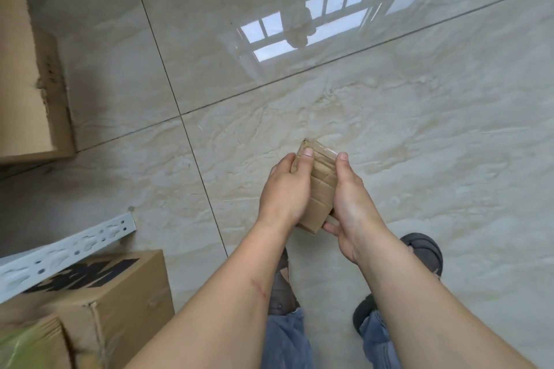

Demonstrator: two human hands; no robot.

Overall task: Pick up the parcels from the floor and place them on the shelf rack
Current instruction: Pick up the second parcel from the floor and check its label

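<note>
A small brown cardboard parcel (320, 186), wrapped in clear tape, is held above the glossy tiled floor between both hands. My left hand (284, 192) grips its left side with the thumb laid on top. Along its right side lies my right hand (353, 210), fingers curled under the near end. A white perforated upright of the shelf rack (66, 252) crosses the lower left corner. The rack's shelves are out of view.
A large cardboard box (27, 81) stands at the left edge. Another box with black print (99, 293) sits at the lower left beside the rack upright. My two feet in dark sandals (425, 252) are on the floor below the hands.
</note>
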